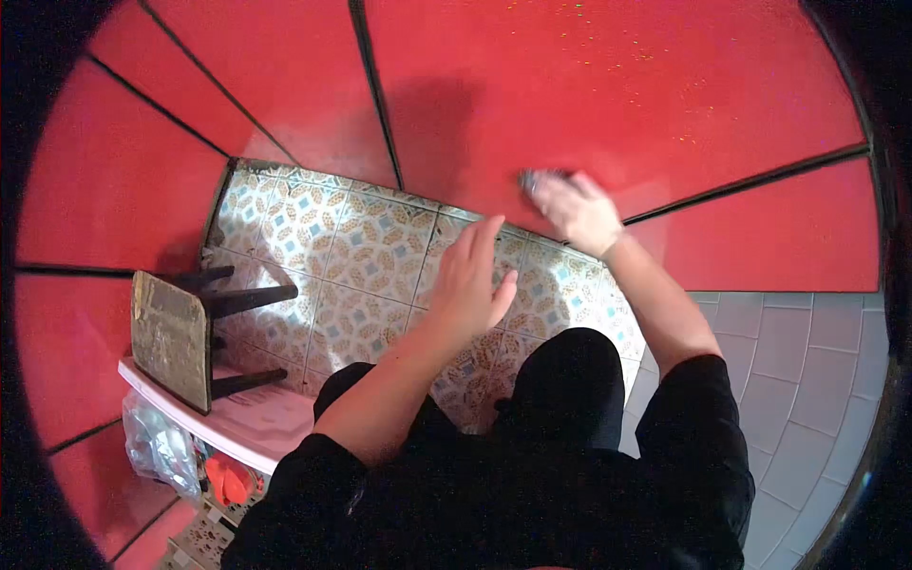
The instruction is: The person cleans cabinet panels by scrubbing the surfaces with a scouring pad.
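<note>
My right hand is closed on a small dark grey wad, against the lower part of a glossy red wall panel. The wad is blurred and mostly under my fingers, so I cannot tell whether it is a cloth or a scouring pad. Out in front of my body, above the patterned tile floor, my left hand is raised with nothing in it. Its fingers are stretched out and the thumb stands apart.
At the left, a worn wooden stool lies tipped over on a pink surface. Below it are a clear plastic bag and a red item. Black strips divide the red panels. Plain grey-white tiles cover the right side.
</note>
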Available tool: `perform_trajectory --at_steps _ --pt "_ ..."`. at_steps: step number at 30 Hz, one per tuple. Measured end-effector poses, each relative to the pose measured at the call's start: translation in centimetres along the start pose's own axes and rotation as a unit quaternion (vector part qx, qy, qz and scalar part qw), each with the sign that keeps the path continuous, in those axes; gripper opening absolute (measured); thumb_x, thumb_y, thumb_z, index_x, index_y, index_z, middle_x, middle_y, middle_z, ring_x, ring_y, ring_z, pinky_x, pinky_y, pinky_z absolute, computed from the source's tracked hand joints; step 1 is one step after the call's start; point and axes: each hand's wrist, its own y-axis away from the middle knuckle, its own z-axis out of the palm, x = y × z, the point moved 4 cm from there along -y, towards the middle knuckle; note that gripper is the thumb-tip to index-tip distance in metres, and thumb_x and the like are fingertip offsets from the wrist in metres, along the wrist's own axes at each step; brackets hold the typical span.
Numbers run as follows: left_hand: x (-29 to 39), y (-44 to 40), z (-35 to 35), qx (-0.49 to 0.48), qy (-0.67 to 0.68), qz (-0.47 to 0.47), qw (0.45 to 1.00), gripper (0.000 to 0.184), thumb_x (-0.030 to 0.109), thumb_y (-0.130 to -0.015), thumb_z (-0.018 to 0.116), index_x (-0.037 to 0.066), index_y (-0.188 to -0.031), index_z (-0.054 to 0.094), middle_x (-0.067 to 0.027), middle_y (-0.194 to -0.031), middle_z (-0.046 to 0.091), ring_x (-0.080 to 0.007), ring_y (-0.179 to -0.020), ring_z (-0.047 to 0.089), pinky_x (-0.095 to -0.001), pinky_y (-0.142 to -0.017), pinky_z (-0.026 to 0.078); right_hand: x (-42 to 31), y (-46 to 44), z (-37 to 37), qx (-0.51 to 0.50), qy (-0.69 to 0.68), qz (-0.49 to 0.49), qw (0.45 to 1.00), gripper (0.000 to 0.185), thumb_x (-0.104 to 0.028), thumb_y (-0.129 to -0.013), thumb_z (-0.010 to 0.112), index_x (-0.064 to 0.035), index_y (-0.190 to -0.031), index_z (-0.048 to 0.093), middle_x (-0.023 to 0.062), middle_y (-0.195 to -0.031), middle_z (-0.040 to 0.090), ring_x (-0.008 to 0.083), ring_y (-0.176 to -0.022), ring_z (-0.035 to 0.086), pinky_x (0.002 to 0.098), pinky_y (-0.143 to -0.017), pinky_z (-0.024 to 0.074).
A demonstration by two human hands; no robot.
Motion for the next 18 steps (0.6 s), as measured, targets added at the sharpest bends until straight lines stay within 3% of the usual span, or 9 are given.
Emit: perform_trajectory --at_steps 2,4,7,9,11,12,14,16,18 --pt "0.2 -0.1 0.1 -0.020 -0.007 0.002 1.000 0.061 0.013 -0.073 0.064 -0.001 -0.127 0.039 -0.0206 -0.111 0.052 -0.0363 -0.103 0.052 -0.0435 -0.088 0.042 3.2 -3.6 -7.2 0.139 0.071 0.103 0.982 0.039 -0.021 -0.082 0.048 -0.0108 -0.118 0.061 -0.0002 -0.135 0.049 0.0124 -0.132 0.035 0.0377 -0.113 0.0186" --pt "0.4 -0.2 0.2 -0.063 -0.024 0.020 0.998 0.055 0.016 -0.073 0.064 -0.001 -0.121 0.043 -0.0199 -0.106 0.054 -0.0359 -0.099 0.055 -0.0439 -0.084 0.043 3.8 -4.8 -8.7 0.209 0.107 0.152 0.960 0.040 -0.022 -0.083 0.047 -0.0098 -0.118 0.061 0.0004 -0.135 0.049 0.0129 -0.134 0.032 0.0388 -0.114 0.0171" --pt "-0.1 0.2 0.6 -0.115 -0.079 -0.007 0.990 0.046 0.019 -0.074 0.063 0.000 -0.113 0.049 -0.0182 -0.101 0.057 -0.0343 -0.095 0.057 -0.0450 -0.080 0.045 -0.2 -4.5 -0.7 0.027 0.064 -0.021 0.997 0.041 -0.024 -0.083 0.047 -0.0084 -0.117 0.061 0.0043 -0.136 0.049 0.0177 -0.134 0.032 0.0403 -0.115 0.0128" --pt "-0.4 0.7 0.2 -0.136 -0.107 -0.030 0.984 0.042 0.020 -0.074 0.063 0.000 -0.109 0.051 -0.0174 -0.098 0.059 -0.0335 -0.094 0.058 -0.0455 -0.077 0.045 -3.5 -4.1 4.8 -0.094 0.033 -0.141 0.985 0.042 -0.026 -0.083 0.046 -0.0074 -0.117 0.062 0.0070 -0.136 0.048 0.0208 -0.134 0.032 0.0413 -0.116 0.0100" --pt "-0.4 0.9 -0.1 -0.235 -0.152 -0.103 0.954 0.047 0.025 -0.076 0.064 0.001 -0.113 0.050 -0.0185 -0.105 0.057 -0.0346 -0.098 0.057 -0.0463 -0.082 0.045 -5.5 -1.7 8.5 -0.267 0.030 -0.189 0.945 0.042 -0.027 -0.082 0.048 -0.0063 -0.115 0.062 0.0083 -0.138 0.046 0.0212 -0.134 0.032 0.0406 -0.116 0.0120" --pt "-0.7 1.1 -0.1 -0.280 -0.170 -0.142 0.934 0.049 0.027 -0.076 0.064 0.001 -0.116 0.050 -0.0190 -0.108 0.057 -0.0352 -0.100 0.057 -0.0467 -0.085 0.045 -5.4 -3.2 8.5 -0.262 0.032 -0.201 0.943 0.042 -0.027 -0.082 0.048 -0.0063 -0.115 0.062 0.0083 -0.138 0.046 0.0212 -0.134 0.032 0.0406 -0.116 0.0120" --pt "-0.9 1.7 -0.2 -0.265 -0.169 -0.145 0.938 0.049 0.027 -0.076 0.065 0.001 -0.115 0.050 -0.0188 -0.107 0.057 -0.0349 -0.100 0.057 -0.0466 -0.084 0.045 -5.0 -8.3 6.0 -0.108 0.070 -0.171 0.977 0.042 -0.018 -0.084 0.045 -0.0017 -0.121 0.055 0.0080 -0.135 0.047 0.0185 -0.131 0.036 0.0402 -0.114 0.0187" --pt "-0.9 2.0 -0.4 -0.249 -0.178 -0.125 0.944 0.049 0.027 -0.075 0.066 0.001 -0.114 0.051 -0.0183 -0.104 0.058 -0.0345 -0.099 0.058 -0.0465 -0.082 0.046 -3.1 -16.0 -0.3 0.075 0.037 -0.057 0.995 0.039 -0.016 -0.083 0.046 -0.0014 -0.119 0.056 0.0085 -0.134 0.048 0.0183 -0.131 0.037 0.0403 -0.113 0.0220" --pt "-0.7 1.7 -1.1 -0.253 -0.168 -0.146 0.941 0.048 0.027 -0.075 0.066 0.000 -0.113 0.051 -0.0180 -0.104 0.059 -0.0342 -0.099 0.058 -0.0463 -0.081 0.046 -1.8 -21.3 -7.5 0.166 -0.083 0.054 0.981 0.039 -0.016 -0.084 0.047 -0.0018 -0.120 0.055 0.0082 -0.133 0.049 0.0186 -0.130 0.038 0.0408 -0.113 0.0241"
